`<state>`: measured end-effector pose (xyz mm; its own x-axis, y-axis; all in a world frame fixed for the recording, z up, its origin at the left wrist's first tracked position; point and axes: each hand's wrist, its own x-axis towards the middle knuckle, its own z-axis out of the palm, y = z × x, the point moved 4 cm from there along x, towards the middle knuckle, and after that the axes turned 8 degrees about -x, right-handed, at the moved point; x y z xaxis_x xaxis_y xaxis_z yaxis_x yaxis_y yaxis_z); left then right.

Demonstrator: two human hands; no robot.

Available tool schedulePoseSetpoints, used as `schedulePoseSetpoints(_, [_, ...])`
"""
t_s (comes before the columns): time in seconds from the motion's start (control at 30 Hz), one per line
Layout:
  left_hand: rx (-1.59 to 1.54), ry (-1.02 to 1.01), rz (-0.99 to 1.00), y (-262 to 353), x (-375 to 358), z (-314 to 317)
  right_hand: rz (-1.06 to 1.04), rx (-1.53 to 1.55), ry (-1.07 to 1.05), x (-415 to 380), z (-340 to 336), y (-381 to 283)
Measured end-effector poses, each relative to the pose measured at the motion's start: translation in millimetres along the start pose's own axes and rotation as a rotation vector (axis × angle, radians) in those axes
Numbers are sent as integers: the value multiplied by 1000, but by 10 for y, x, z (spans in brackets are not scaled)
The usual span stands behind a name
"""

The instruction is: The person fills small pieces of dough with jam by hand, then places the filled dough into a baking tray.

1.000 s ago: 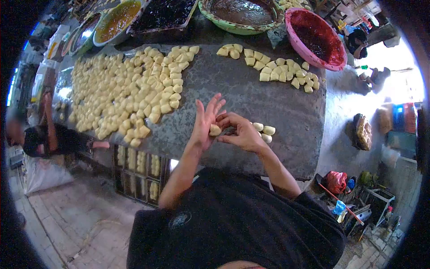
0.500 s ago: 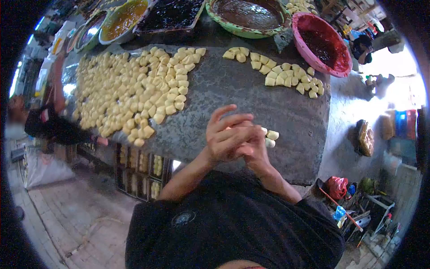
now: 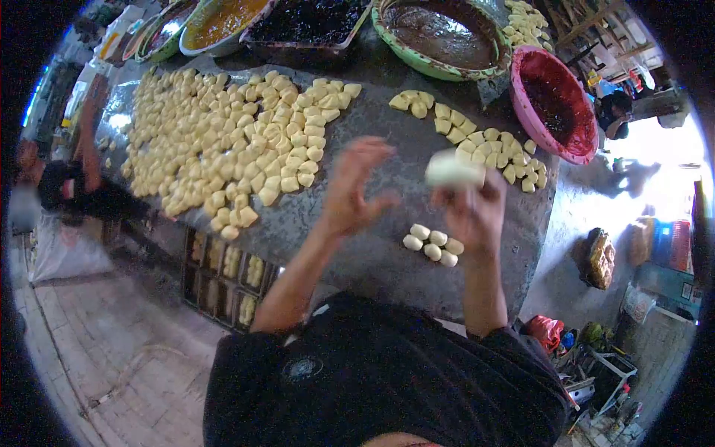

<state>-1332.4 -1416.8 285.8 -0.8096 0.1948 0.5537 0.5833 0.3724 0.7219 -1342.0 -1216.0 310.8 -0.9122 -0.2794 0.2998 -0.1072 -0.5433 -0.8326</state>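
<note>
My right hand (image 3: 473,205) is raised over the table with its fingers closed on a pale, smooth piece of dough (image 3: 454,171), blurred by motion. To its left, my left hand (image 3: 357,186) is held up, also blurred, its thumb and fingers apart and nothing in it. Below my right hand, a small cluster of smooth, rounded dough pieces (image 3: 433,244) lies on the dark table (image 3: 357,268). A wide spread of cut dough pieces (image 3: 246,141) covers the left part of the table. Another batch of cut dough (image 3: 488,145) sits beyond my right hand.
Along the far edge stand a green basin (image 3: 439,37) of brown filling, a pink basin (image 3: 555,104) of dark red filling, a tray (image 3: 309,26) of dark filling and a bowl (image 3: 223,26) of orange filling. Dough-filled racks (image 3: 231,276) stand below the table; another person's arm (image 3: 89,127) is at left.
My hands were pressed together and have parted, the left going up and left, the right going right with the dough. The small dough cluster, partly hidden before, now shows fully.
</note>
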Motion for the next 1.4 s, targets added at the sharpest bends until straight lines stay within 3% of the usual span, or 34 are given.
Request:
schedulePoseSetpoints(0.03, [286, 138, -112, -290, -50, -75, 7, -164, 277, 370, -219, -18])
schedulePoseSetpoints(0.07, [549, 122, -224, -539, -126, -156, 35, -575, 333, 778, -405, -130])
schedulePoseSetpoints(0.1, [815, 106, -336, -755, -195, -274, 29, -846, 319, 1187, -696, -100])
schedulePoseSetpoints(0.17, [895, 34, -382, -999, -323, -416, 4, -1076, 187, 1962, -1117, 80])
schedulePoseSetpoints(0.23, [782, 88, -396, -1021, -284, -507, -98, -1503, 10, 2627, -1435, 376])
schedulePoseSetpoints(0.3, [627, 226, -327, -795, -212, -567, 59, -1843, -120, 3111, -1578, 739])
schedulePoseSetpoints(0.37, [258, 357, -402, -624, -212, -669, 214, -2059, -336, 3342, -1517, 954])
schedulePoseSetpoints(0.43, [16, 450, -461, -356, -209, -788, 432, -1841, -512, 3382, -1354, 1027])
schedulePoseSetpoints(0.47, [-253, 567, -543, -319, -247, -846, 540, -1724, -596, 3348, -1279, 1049])
schedulePoseSetpoints(0.5, [-528, 681, -621, -300, -306, -876, 456, -1665, -608, 3468, -1443, 1248])
schedulePoseSetpoints(0.53, [-809, 792, -691, -252, -334, -886, 504, -1613, -591, 3439, -1441, 1221])
schedulePoseSetpoints(0.57, [-1114, 808, -700, -149, -287, -860, 549, -1562, -571, 3427, -1434, 1166])
schedulePoseSetpoints(0.6, [-1216, 782, -729, -145, -316, -855, 591, -1511, -545, 3417, -1421, 1075])
schedulePoseSetpoints(0.67, [-1423, 709, -777, -190, -397, -875, 483, -1464, -540, 3326, -1360, 840])
schedulePoseSetpoints(0.73, [-1302, 608, -690, -142, -358, -845, 325, -1350, -516, 3210, -1310, 685])
schedulePoseSetpoints(0.8, [-1057, 504, -696, 11, -266, -745, 389, -942, -494, 2872, -1087, 506])
schedulePoseSetpoints(0.83, [-1078, 464, -646, 26, -228, -680, 393, -799, -477, 2576, -804, 385])
schedulePoseSetpoints(0.93, [-825, 489, -533, 187, -56, -443, 407, -458, -494, 1588, -42, 189])
schedulePoseSetpoints(1.03, [-1064, 312, -594, -215, -352, -132, 563, -52, -316, 600, 322, 484])
schedulePoseSetpoints(1.07, [-1194, 346, -631, -152, -442, -151, 636, 14, -247, 305, 423, 529])
schedulePoseSetpoints(1.17, [-1464, 422, -747, 6, -890, -230, 595, 87, -95, -353, 554, 657])
schedulePoseSetpoints(1.27, [-1481, 494, -982, 126, -1318, -372, 364, -418, -129, -813, 903, 787])
schedulePoseSetpoints(1.3, [-1450, 505, -1004, 202, -1410, -431, 285, -760, -149, -934, 1021, 763])
schedulePoseSetpoints(1.4, [-1503, 489, -999, 514, -1617, -690, -137, -1048, -226, -1106, 1483, 534])
